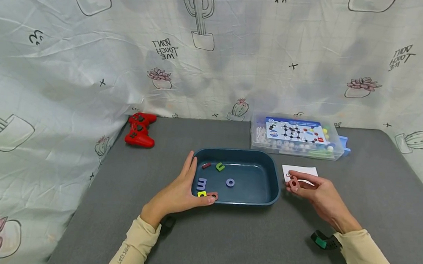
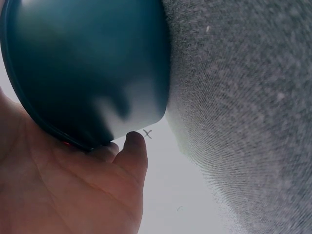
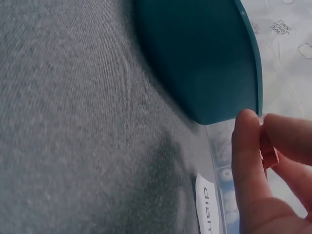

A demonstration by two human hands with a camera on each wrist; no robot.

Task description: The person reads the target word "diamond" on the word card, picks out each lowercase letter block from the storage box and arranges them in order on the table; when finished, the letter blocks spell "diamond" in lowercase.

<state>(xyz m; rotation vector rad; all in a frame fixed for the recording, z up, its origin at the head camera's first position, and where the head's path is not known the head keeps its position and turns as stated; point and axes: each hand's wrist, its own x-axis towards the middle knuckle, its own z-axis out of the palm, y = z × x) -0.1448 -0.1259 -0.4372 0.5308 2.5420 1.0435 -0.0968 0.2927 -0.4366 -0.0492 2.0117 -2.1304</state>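
My right hand (image 1: 317, 197) pinches a small pinkish-brown plastic letter (image 1: 294, 183) with a round hole, held up to the right of a dark teal tray (image 1: 244, 204). Its exact letter is unclear. My left hand (image 1: 175, 194) grips the tray's near-left corner, thumb over the near rim and fingers along the left side. Inside lie a purple m (image 1: 201, 184), a purple o (image 1: 230, 182), a green u-shaped letter (image 1: 220, 167) and a small dark red piece (image 1: 206, 165). A yellow letter (image 1: 201, 194) and a brown letter (image 1: 212, 195) lie by the left thumb, partly covered.
Partly behind my right hand is a white card (image 1: 309, 170); "diam" is readable on the card (image 3: 206, 202) in the right wrist view. A clear plastic box (image 1: 296, 146) of molecule-model parts stands behind the tray. A red game controller (image 1: 140, 129) sits at the back left.
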